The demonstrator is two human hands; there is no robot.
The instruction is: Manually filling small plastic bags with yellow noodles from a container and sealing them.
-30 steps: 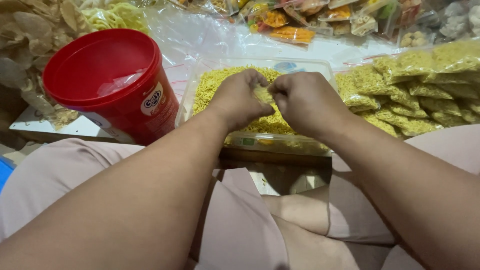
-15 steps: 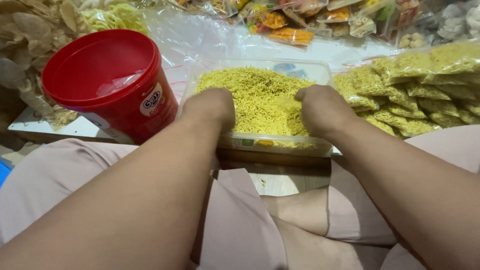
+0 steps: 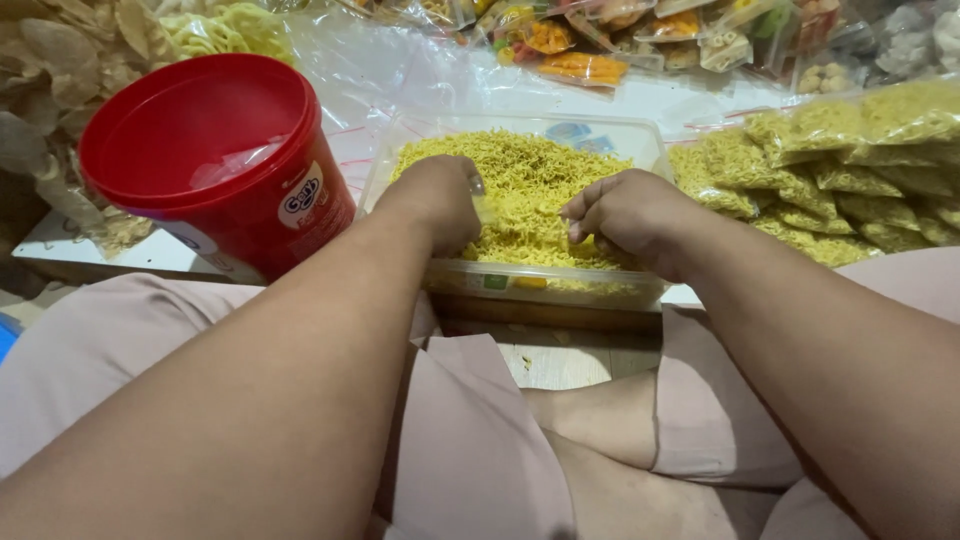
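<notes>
Hands at work over a clear plastic tub (image 3: 640, 135) of fine yellow fried noodles (image 3: 530, 185), set at the near edge of a low white surface (image 3: 700, 100). Hemmed in closely: red round bucket (image 3: 215, 165) just left of the tub, stacked clear bags of the same yellow snack (image 3: 850, 160) just right; open room only toward the lap. Left hand (image 3: 440, 200) curled knuckles-up on the noodle heap, fingers together, seemingly pinching a small clear bag (image 3: 482, 205). Right hand (image 3: 630, 215) alongside, slightly apart, fingers bent inward into the crisp, thread-like strands; whether clamped on anything, cannot tell. Mixed packaged snacks (image 3: 580, 65) along the far edge.
</notes>
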